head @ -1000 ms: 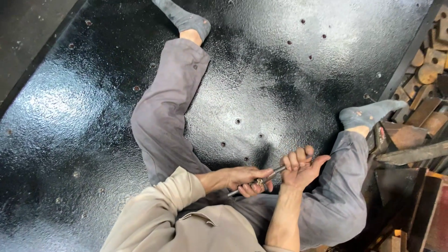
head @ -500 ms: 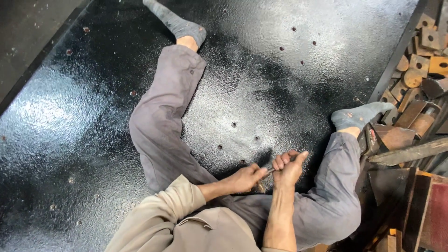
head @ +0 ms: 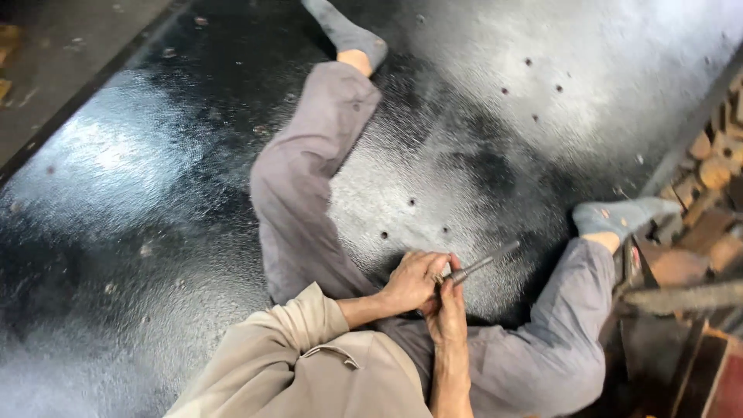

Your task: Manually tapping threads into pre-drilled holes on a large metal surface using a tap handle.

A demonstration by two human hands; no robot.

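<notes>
A: Plate (head: 139, 178), black, glossy, textured, spans the floor; person sits on it, legs apart. Left hand (head: 410, 280) curls shut over the near end of a thin metal rod (head: 480, 267).

B: Right hand (head: 447, 310)?

A: Fingers pressed together, pinching the rod just beside the left. Rod tip points right, over the plate, near three small holes (head: 410, 220).

B: Risk?

A: Judged: the shiny plate looks slick, so the tip may skid. Both grips crowd one end; a twist could pinch fingers. Scrap (head: 712, 162) lies near the right foot (head: 619, 217).
</notes>
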